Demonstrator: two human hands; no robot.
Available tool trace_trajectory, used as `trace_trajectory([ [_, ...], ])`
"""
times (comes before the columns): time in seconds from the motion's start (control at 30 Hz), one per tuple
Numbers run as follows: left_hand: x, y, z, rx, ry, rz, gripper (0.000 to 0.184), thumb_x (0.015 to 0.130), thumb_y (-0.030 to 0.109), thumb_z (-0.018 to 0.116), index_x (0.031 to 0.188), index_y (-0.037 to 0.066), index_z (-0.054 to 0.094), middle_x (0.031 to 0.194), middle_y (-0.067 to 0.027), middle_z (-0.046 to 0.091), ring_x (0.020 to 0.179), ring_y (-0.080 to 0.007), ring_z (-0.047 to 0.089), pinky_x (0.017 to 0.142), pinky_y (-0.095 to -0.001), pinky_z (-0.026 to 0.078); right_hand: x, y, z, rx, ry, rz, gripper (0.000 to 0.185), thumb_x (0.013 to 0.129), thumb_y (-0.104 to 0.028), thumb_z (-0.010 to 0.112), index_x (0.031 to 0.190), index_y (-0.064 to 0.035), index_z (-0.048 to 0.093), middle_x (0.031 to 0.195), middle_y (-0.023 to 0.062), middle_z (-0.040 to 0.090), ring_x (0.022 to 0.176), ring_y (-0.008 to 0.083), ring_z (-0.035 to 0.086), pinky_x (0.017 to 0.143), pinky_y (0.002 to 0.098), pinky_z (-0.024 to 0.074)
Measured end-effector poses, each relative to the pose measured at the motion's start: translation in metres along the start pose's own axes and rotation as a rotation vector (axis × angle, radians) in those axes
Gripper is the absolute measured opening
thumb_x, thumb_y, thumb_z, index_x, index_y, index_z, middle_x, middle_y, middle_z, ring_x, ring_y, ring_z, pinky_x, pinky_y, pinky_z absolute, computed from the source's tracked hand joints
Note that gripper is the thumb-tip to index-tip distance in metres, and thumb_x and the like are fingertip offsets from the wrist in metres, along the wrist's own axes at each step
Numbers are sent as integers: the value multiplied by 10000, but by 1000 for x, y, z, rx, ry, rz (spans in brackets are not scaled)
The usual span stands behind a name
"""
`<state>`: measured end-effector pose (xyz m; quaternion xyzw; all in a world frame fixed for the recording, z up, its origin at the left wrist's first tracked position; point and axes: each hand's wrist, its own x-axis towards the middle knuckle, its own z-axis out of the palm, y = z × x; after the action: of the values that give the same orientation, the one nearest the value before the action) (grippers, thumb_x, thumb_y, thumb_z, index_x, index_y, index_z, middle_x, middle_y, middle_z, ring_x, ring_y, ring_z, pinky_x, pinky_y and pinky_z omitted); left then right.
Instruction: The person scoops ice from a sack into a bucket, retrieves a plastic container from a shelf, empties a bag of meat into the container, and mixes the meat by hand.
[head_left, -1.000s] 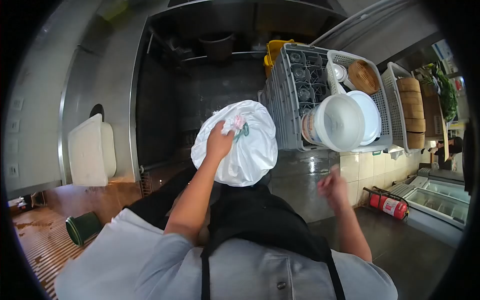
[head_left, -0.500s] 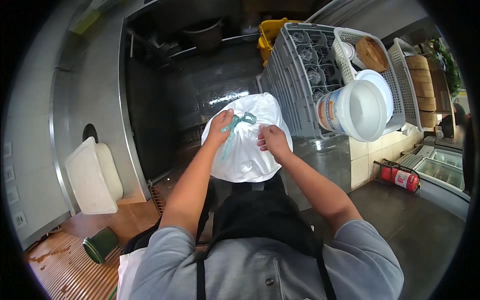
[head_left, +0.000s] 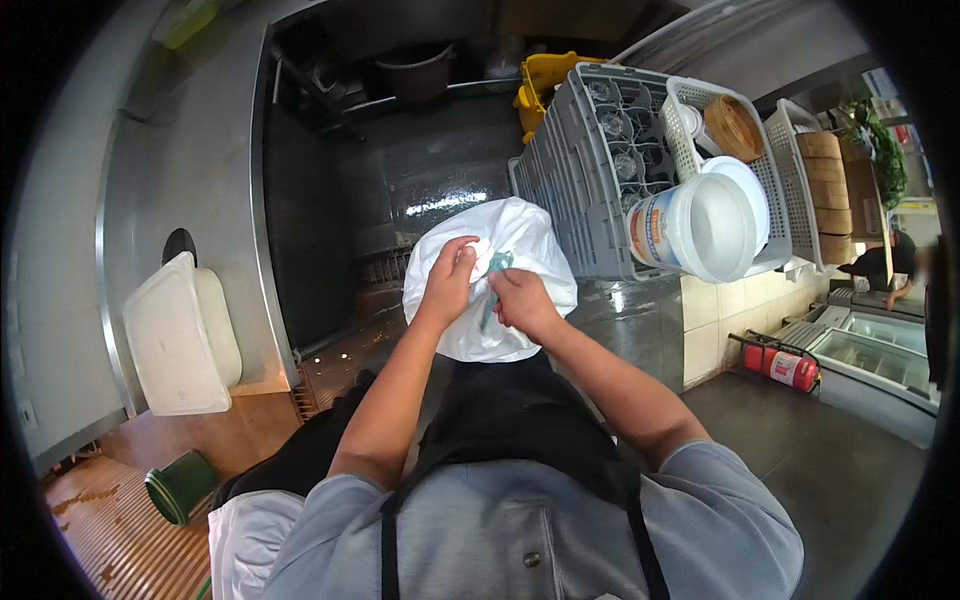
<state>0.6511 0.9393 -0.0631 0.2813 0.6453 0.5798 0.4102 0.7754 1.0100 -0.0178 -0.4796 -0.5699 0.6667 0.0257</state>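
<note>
A full white bag (head_left: 545, 235) stands in front of my body, its top gathered at the middle. Teal-green ribbon (head_left: 499, 262) runs over the gathered part, one end hanging down the bag. My right hand (head_left: 525, 305) pinches this ribbon between thumb and fingers. On the other side, my left hand (head_left: 448, 285) is closed on a fold of the white bag near the gather; its fingertips are partly hidden.
Right of the bag are a grey glass rack (head_left: 590, 200), a white basket (head_left: 685, 130) and a white plastic bucket (head_left: 715, 230). A steel counter (head_left: 215, 200) holds a white tub (head_left: 175, 340). A fire extinguisher (head_left: 780, 365) stands at right; a person (head_left: 890, 262) is beyond.
The ribbon's looped bow is now bunched up in my right hand, which moved left onto it. My left hand shifted right and down, off the ribbon and onto the bag.
</note>
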Motion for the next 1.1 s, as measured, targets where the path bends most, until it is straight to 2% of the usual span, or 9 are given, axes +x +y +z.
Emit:
trace_trajectory([
  [0.17,0,16,14,128,-50,44,325,989,277,432,1060,3,592,890,-128,656,828,-211,630,764,-330,489,-40,-10,-28,163,-5,-26,262,888,-195,550,730,13,570,638,61,553,491,129,477,455,287,388],
  [0.3,-4,15,26,201,-28,35,340,993,274,401,1000,-8,591,842,-157,652,793,-255,637,730,-355,488,-73,-25,-47,387,-84,299,281,916,-218,559,684,-62,543,594,4,489,494,70,396,462,237,326],
  [0.47,-4,22,16,256,69,14,328,994,275,404,975,0,582,821,-137,633,775,-224,613,718,-348,475,-120,-49,-91,14,47,-77,329,943,-276,568,664,-106,532,572,-46,441,497,65,378,456,253,317],
  [0.53,3,11,9,211,117,1,308,997,267,412,979,7,577,801,-104,607,757,-178,584,717,-326,468,-141,-62,-130,218,-5,-92,392,952,-265,548,612,-93,454,545,-49,398,498,55,342,450,261,275],
  [0.67,-1,17,20,210,21,48,309,1005,272,414,988,5,568,822,-83,601,768,-167,570,723,-309,463,-179,-84,-147,-184,-126,-176,387,959,-280,532,648,-49,522,541,6,465,498,130,438,480,314,349],
  [0.77,0,18,11,196,49,72,317,1007,281,418,993,1,567,832,-84,605,780,-166,571,735,-308,462,-168,-91,-128,-800,-541,-295,325,920,-260,579,699,-22,569,668,104,582,605,267,541,570,405,409],
  [0.83,-3,24,10,212,66,87,315,1007,279,420,997,0,566,835,-89,606,794,-170,573,749,-309,461,-131,-72,-121,-1113,103,-779,237,857,-220,640,735,-24,589,827,159,609,765,358,566,675,450,431],
  [0.9,-4,27,10,286,52,77,313,1005,280,424,1008,-1,563,845,-92,609,803,-177,576,756,-307,460,-91,-77,-105,-994,448,-848,199,814,-185,688,778,-26,575,806,127,582,794,318,562,676,406,441],
  [1.1,-7,26,12,296,149,78,333,980,274,456,965,-24,604,826,-136,634,774,-211,596,729,-331,465,-45,-54,-50,-661,231,-1049,96,761,-127,676,785,-37,653,815,111,610,765,315,579,698,396,468],
])
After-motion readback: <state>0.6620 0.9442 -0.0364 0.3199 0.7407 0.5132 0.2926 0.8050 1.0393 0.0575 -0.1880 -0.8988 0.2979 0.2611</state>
